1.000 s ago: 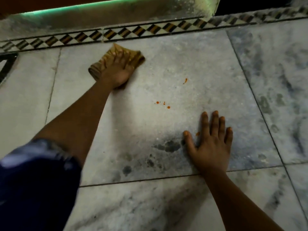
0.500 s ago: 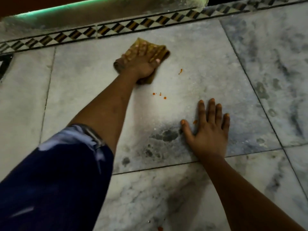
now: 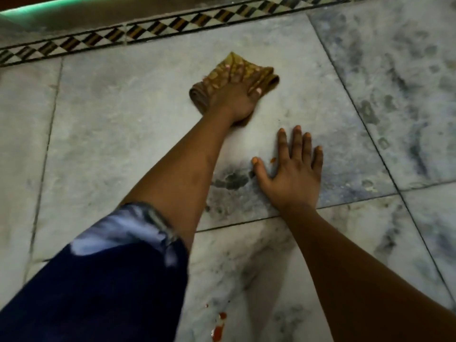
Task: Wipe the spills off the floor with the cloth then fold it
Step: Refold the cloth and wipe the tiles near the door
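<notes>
A bunched yellow-brown cloth [image 3: 204, 91] lies on the grey marble floor [image 3: 118, 134], and my left hand [image 3: 238, 95] presses down on it with fingers spread over the fabric. My right hand [image 3: 293, 172] rests flat on the floor just below and right of the cloth, fingers apart, holding nothing. A small orange drop [image 3: 273, 159] sits between its thumb and forefinger. A larger red-orange spill [image 3: 219, 327] shows at the bottom edge, on the nearer tile. The floor under the cloth is hidden.
A black-and-white diamond border strip [image 3: 158, 29] runs along the far edge of the floor, with a raised step [image 3: 74, 13] behind it. Dark grey stains [image 3: 232, 180] mark the tile left of my right hand.
My left hand has slid the cloth to the right, over the place where the small orange drops were; those drops no longer show. My right hand has stayed planted.
</notes>
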{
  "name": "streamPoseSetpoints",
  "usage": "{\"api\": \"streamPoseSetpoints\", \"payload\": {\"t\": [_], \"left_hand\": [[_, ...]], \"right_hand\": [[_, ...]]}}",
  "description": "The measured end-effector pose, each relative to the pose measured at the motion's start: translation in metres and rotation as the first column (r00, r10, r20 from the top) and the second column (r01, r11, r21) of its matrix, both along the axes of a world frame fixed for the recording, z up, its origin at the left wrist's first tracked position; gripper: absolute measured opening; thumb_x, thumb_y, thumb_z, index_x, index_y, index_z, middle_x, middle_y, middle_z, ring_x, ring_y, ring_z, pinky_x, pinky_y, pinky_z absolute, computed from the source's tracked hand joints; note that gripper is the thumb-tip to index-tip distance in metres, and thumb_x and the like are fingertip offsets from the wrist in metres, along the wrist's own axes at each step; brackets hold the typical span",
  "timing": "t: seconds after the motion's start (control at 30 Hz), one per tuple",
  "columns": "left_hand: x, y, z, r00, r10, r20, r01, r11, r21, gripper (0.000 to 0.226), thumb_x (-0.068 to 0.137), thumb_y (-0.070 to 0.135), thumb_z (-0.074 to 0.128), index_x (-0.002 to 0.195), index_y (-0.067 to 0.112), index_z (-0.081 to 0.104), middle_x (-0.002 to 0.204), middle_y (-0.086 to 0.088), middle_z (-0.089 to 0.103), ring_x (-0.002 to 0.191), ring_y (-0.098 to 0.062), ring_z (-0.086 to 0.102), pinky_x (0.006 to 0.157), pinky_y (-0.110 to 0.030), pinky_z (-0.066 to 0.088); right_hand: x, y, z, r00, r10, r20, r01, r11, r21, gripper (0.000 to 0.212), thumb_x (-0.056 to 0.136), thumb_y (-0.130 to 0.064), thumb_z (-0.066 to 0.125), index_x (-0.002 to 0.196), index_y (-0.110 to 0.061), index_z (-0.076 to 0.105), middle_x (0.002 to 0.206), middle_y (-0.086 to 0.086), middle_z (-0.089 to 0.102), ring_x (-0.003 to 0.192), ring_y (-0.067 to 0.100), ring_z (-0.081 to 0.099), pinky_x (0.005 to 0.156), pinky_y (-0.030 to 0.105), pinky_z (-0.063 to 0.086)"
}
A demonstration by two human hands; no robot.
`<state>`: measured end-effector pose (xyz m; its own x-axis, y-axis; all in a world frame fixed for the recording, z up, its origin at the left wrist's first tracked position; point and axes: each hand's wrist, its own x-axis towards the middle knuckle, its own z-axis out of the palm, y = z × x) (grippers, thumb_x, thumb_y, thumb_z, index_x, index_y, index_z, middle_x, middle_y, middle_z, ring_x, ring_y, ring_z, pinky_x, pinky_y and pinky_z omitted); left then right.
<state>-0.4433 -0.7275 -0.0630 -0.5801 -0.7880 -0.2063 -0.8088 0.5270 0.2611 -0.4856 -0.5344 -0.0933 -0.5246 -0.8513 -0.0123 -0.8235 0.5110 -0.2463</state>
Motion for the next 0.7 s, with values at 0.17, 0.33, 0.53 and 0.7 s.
{"api": "streamPoseSetpoints", "payload": {"t": [0.17,0.33,0.53,0.7], "left_hand": [[0.046,0.008,-0.010,0.993,-0.116,0.032,0.119,0.988,-0.103,0.050,0.096,0.054,0.024,0.144,0.045,0.016,0.158,0.008,0.003,0.145,-0.018,-0.002,0.110,-0.058,-0.008],[0.005,-0.005,-0.001,0.999,0.032,0.042,-0.030,0.998,-0.051,0.051,0.096,0.052,0.023,0.145,0.043,0.015,0.159,0.005,0.001,0.145,-0.022,-0.006,0.109,-0.060,-0.010],[0.078,0.058,-0.015,0.997,-0.077,-0.007,0.075,0.986,-0.150,0.049,0.095,0.054,0.023,0.143,0.049,0.013,0.158,0.010,0.003,0.145,-0.020,-0.003,0.109,-0.058,-0.008],[0.070,0.020,-0.007,0.990,0.133,0.055,-0.129,0.989,-0.077,0.053,0.097,0.054,0.020,0.147,0.040,0.009,0.159,0.005,-0.004,0.145,-0.021,-0.007,0.110,-0.057,-0.010]], "right_hand": [[-0.001,0.000,0.000,1.000,0.011,0.001,-0.011,1.000,0.001,0.078,0.088,-0.064,0.028,0.150,-0.022,0.007,0.159,0.008,-0.001,0.146,0.026,-0.002,0.115,0.043,-0.008],[-0.002,0.000,-0.001,1.000,0.013,0.004,-0.013,1.000,-0.011,0.078,0.088,-0.064,0.029,0.150,-0.022,0.007,0.159,0.008,0.000,0.146,0.026,-0.003,0.115,0.044,-0.008],[-0.002,0.000,-0.002,1.000,0.022,0.006,-0.022,1.000,0.001,0.078,0.088,-0.064,0.027,0.150,-0.021,0.007,0.159,0.009,0.000,0.146,0.027,-0.002,0.116,0.045,-0.007],[-0.003,0.001,-0.002,0.999,0.036,0.021,-0.036,0.999,-0.001,0.077,0.089,-0.063,0.027,0.150,-0.020,0.006,0.159,0.010,-0.001,0.146,0.028,-0.003,0.116,0.046,-0.007]]}}
